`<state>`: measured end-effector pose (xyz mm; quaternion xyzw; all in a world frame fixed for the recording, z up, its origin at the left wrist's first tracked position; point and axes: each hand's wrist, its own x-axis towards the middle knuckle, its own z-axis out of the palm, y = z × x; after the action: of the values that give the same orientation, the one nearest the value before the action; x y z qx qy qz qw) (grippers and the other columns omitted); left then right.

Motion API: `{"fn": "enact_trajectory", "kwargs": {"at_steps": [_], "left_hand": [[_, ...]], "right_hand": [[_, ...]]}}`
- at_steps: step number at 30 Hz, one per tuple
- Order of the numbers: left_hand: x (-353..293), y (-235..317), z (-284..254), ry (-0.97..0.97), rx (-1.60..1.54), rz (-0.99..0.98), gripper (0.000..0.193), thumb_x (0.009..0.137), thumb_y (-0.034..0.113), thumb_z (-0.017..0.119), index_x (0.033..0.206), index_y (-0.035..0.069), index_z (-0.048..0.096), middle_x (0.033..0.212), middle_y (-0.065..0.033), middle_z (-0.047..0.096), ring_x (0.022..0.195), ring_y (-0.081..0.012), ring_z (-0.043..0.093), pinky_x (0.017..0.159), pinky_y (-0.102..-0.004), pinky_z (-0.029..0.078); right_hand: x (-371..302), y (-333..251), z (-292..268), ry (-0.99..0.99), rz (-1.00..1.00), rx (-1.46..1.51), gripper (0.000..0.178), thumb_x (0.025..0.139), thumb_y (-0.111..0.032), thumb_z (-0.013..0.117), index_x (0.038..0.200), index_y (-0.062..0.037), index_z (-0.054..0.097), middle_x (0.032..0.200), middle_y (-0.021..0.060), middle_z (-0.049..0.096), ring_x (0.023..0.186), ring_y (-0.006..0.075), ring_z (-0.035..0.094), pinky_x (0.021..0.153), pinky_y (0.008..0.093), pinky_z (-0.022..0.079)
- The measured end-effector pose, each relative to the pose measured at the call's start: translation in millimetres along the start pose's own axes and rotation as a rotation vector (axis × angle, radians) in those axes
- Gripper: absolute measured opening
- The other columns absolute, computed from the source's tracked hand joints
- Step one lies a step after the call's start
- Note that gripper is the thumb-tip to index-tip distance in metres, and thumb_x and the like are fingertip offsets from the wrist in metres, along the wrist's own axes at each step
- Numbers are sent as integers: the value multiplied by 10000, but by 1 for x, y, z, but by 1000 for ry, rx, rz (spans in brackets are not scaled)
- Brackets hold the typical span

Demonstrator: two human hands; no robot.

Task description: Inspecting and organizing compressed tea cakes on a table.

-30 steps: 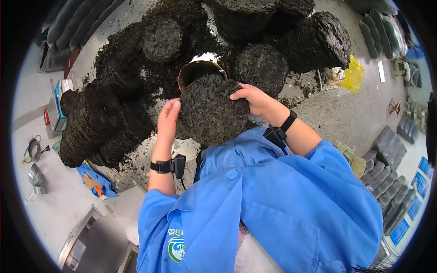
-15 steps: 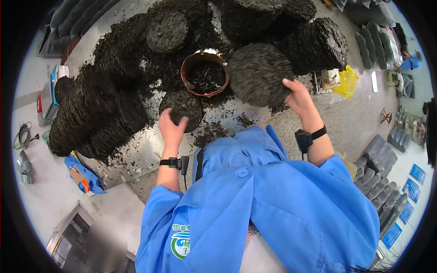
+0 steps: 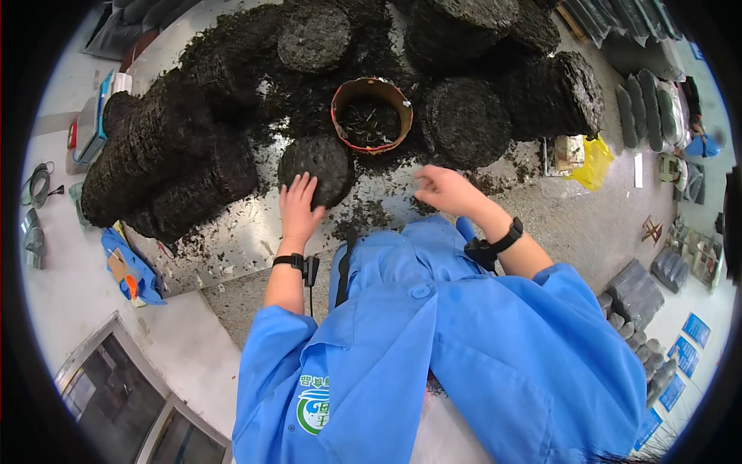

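Dark round cakes of what looks like dried seaweed cover the table. My left hand (image 3: 299, 207) lies with fingers spread on the near edge of one flat seaweed cake (image 3: 317, 166). To its right, over the near table edge, is my right hand (image 3: 452, 192), its fingers loosely curled, slightly apart, with nothing visible in them. Beyond it another seaweed cake (image 3: 466, 124) rests face up. Between the two cakes stands a round reddish-brown tub (image 3: 338, 116), with dark scraps inside.
A tall pile of seaweed cakes (image 3: 166, 155) leans at the left, and a stack (image 3: 553, 97) lies on its side at the right. Loose flakes litter the metal tabletop (image 3: 232, 247). A yellow plastic bag (image 3: 593, 164) sits at the table's right end.
The seaweed cake my right hand gripped now rests at the right of the tub, released. That hand has drawn back leftward. My left hand has come down onto the near cake.
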<state>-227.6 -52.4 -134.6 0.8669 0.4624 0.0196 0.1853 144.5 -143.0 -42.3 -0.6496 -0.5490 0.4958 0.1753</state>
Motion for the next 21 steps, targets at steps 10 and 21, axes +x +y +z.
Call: {"fn": "enact_trajectory", "kwargs": {"at_steps": [10,21], "left_hand": [[-27,38,-88,675,-1677,-686,430,1093,335,465,1377,14,506,1333,-106,606,1226,-232,586,1023,-404,503],[28,49,-26,89,-348,-274,817,843,345,807,1503,72,409,1570,-197,394,1471,-360,341,1203,-482,284]], "right_hand": [[41,-72,41,-196,-36,302,477,932,-227,703,1309,21,549,1079,154,710,994,255,698,862,373,563],[5,-22,-32,119,188,1336,286,969,-36,622,1246,-65,557,1105,49,671,949,169,679,768,352,582]]}}
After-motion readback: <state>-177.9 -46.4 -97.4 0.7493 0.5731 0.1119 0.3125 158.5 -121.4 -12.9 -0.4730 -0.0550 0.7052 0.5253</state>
